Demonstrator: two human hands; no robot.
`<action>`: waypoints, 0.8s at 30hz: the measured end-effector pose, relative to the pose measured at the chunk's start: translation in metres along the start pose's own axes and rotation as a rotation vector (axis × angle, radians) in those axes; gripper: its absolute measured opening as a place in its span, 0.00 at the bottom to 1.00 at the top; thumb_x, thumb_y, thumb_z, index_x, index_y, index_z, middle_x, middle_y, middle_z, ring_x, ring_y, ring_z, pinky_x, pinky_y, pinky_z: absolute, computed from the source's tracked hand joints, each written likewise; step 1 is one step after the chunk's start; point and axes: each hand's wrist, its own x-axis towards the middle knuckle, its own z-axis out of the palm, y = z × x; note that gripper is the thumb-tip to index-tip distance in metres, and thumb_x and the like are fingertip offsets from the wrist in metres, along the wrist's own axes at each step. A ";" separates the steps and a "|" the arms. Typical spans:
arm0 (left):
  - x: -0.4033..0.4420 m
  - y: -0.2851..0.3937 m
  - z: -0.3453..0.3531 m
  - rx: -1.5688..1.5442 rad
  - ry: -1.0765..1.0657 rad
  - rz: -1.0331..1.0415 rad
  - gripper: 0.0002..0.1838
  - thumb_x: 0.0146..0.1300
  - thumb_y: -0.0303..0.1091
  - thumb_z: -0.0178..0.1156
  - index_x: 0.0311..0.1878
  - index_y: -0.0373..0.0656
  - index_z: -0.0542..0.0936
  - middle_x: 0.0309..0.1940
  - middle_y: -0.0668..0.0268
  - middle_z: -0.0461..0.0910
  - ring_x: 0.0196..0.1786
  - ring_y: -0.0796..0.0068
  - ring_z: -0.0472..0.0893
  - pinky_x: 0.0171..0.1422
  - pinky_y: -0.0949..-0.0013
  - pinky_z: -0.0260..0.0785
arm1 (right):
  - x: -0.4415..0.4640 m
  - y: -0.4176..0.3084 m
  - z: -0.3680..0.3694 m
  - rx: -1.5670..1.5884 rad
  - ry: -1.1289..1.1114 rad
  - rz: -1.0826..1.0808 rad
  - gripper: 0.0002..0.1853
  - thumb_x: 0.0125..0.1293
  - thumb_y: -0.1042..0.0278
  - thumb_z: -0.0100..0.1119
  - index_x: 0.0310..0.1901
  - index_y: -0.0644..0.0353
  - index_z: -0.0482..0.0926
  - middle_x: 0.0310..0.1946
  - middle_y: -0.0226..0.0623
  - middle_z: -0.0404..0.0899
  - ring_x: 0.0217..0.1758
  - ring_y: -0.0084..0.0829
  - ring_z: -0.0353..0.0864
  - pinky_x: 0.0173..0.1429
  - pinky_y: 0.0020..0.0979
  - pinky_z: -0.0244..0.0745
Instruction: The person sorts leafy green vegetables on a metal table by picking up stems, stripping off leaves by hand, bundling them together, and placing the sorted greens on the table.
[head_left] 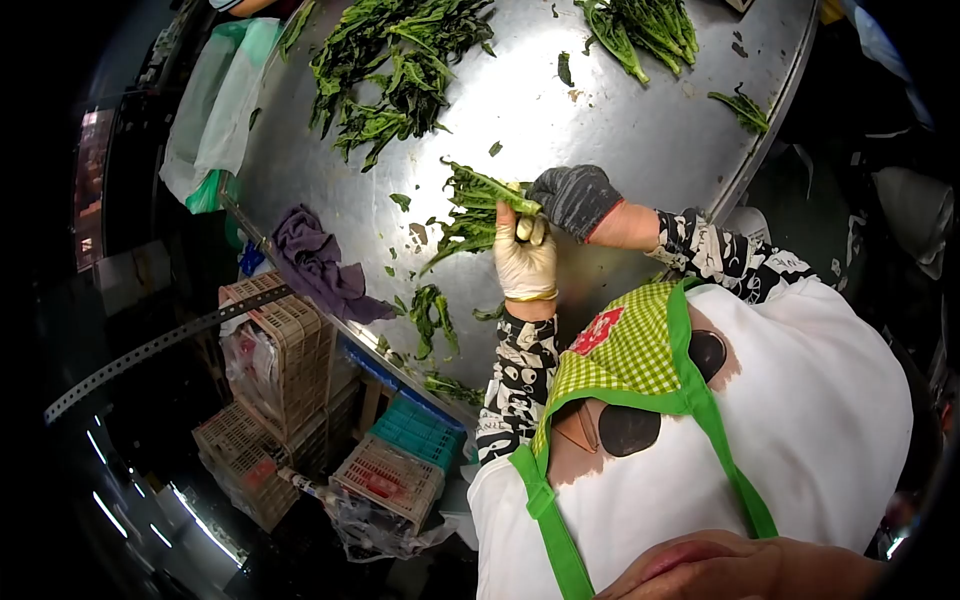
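My left hand (525, 255), in a pale glove with the thumb tip showing, is closed round the stem end of a leafy green vegetable (475, 210). The leaves spread out to the left over the metal table (540, 110). My right hand (577, 200), in a dark grey glove, is closed at the cut end of the same stem, touching or nearly touching it. Whether it holds something is hidden by its fingers. Loose leaves (432, 320) and small scraps lie around and below my left hand.
A large leafy heap (400, 75) lies at the upper left, trimmed greens (645, 35) at the top right, and a single piece (745, 108) near the right edge. A purple cloth (322, 265) hangs over the left edge, above plastic crates (280, 350). A plastic bag (222, 110) stands beside the table.
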 end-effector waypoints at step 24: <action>-0.006 -0.036 -0.052 0.185 0.169 -0.029 0.17 0.66 0.24 0.55 0.58 0.33 0.73 0.53 0.59 0.78 0.50 0.65 0.80 0.56 0.64 0.75 | -0.016 -0.022 -0.025 0.126 0.003 -0.067 0.63 0.38 0.45 0.75 0.72 0.64 0.48 0.62 0.58 0.68 0.65 0.50 0.68 0.69 0.41 0.63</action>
